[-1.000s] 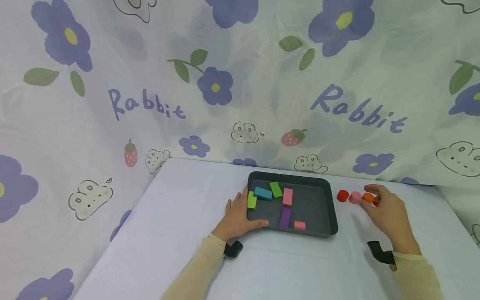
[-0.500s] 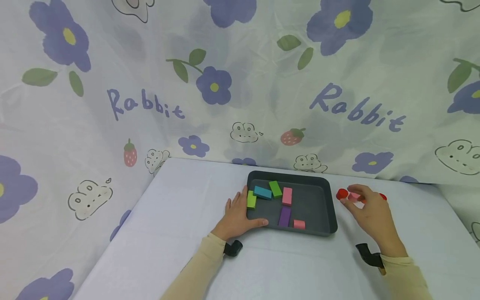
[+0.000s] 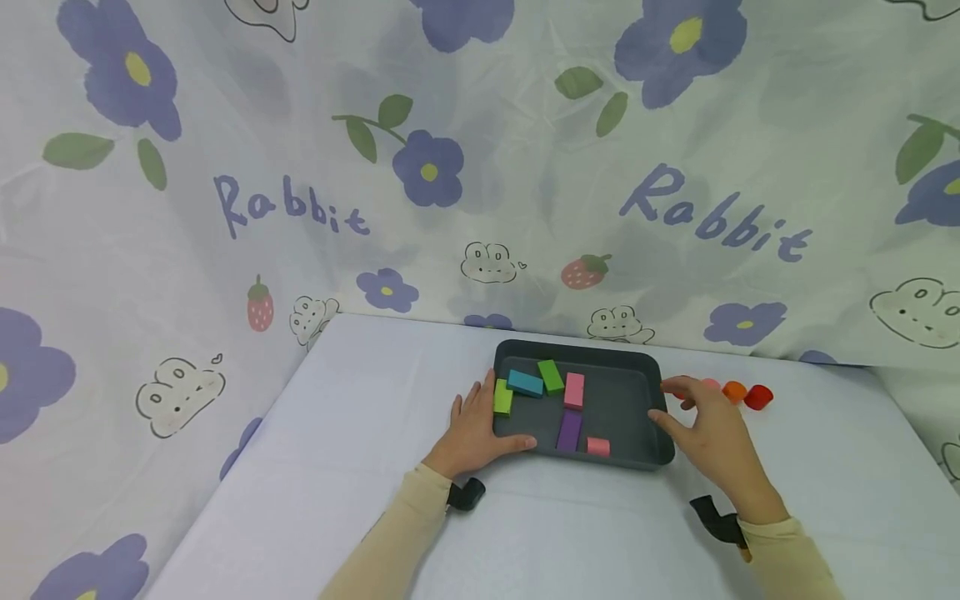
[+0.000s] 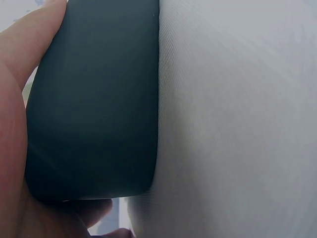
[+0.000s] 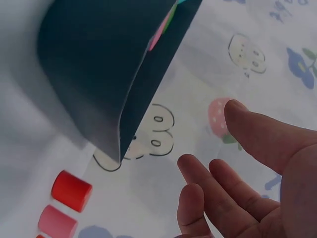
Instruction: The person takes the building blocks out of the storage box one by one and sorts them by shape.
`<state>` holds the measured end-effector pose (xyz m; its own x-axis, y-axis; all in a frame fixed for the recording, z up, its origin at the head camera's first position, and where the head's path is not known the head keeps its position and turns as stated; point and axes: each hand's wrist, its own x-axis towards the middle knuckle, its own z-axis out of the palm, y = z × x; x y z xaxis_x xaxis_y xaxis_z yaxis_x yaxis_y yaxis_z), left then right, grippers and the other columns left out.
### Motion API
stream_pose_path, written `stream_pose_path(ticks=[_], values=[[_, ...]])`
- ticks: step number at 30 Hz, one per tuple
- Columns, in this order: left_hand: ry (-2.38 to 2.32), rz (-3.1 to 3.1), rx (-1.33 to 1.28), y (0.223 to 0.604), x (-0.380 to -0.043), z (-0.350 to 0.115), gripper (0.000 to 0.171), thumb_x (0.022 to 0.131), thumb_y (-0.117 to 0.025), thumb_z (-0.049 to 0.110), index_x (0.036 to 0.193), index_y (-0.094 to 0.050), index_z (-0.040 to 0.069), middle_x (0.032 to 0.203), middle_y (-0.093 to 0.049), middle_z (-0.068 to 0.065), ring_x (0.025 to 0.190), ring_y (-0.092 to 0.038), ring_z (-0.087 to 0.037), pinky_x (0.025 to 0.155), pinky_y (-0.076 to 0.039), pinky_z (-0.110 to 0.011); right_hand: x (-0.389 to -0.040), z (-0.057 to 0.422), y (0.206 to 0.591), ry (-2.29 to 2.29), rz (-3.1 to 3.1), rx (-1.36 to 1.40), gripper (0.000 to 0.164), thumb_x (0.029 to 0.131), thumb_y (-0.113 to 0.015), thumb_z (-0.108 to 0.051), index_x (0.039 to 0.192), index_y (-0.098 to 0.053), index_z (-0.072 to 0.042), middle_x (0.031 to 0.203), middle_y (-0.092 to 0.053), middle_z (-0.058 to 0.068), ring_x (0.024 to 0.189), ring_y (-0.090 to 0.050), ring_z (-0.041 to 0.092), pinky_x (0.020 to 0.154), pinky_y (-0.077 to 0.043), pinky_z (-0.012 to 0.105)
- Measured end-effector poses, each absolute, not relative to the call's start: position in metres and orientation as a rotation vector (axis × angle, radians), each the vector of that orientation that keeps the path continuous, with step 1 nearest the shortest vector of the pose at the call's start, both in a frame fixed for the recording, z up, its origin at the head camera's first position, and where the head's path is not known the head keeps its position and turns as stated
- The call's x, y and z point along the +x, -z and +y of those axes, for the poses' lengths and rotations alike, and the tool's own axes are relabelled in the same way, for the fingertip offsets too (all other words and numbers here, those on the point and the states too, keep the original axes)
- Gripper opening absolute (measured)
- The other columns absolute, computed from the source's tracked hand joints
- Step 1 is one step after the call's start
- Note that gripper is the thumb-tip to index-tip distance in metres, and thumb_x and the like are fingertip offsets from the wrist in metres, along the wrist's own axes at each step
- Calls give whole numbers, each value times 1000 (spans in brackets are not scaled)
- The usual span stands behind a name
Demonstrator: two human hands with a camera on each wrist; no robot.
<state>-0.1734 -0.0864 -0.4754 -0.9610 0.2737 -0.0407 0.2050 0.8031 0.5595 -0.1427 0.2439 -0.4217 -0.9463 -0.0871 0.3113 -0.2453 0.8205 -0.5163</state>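
Note:
A dark grey tray (image 3: 626, 408) holds several coloured blocks, among them a blue block (image 3: 525, 383), a pink block (image 3: 574, 391) and a purple block (image 3: 569, 432). My left hand (image 3: 472, 437) rests at the tray's near left corner, fingers straight along the outer side and thumb over the front rim. At the tray's right rim, my right hand (image 3: 708, 433) hovers with thumb and fingers apart. Nothing sits between those fingers in the right wrist view. Just beyond it stands a row of short cylinders: a red cylinder (image 5: 72, 191), a pink cylinder (image 5: 58, 221), an orange cylinder (image 3: 734, 392) and another red one.
A white cloth (image 3: 360, 400) covers the table. Behind it hangs a curtain (image 3: 525, 167) printed with flowers and rabbits. Inside the tray also lie green blocks (image 3: 551, 377) and a small pink piece (image 3: 597, 447) by the front wall.
My right hand has moved left along the row of cylinders to the tray's right rim, uncovering the orange and far red cylinders. My left hand and the tray have stayed put.

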Motion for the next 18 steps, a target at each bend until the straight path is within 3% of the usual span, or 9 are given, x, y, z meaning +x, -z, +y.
stream_pose_path(ticks=[18], values=[[-873,2879,386,479,-174,-87,126,63,-54,83,149,3,11,155,-11,-5,141,-10,-28,110,-2,-54,-138,218,432,-918,-2790,374,48,80,-72,-33,119,-58,-9,112,-63,10,89,-54,24,72,-47,40]])
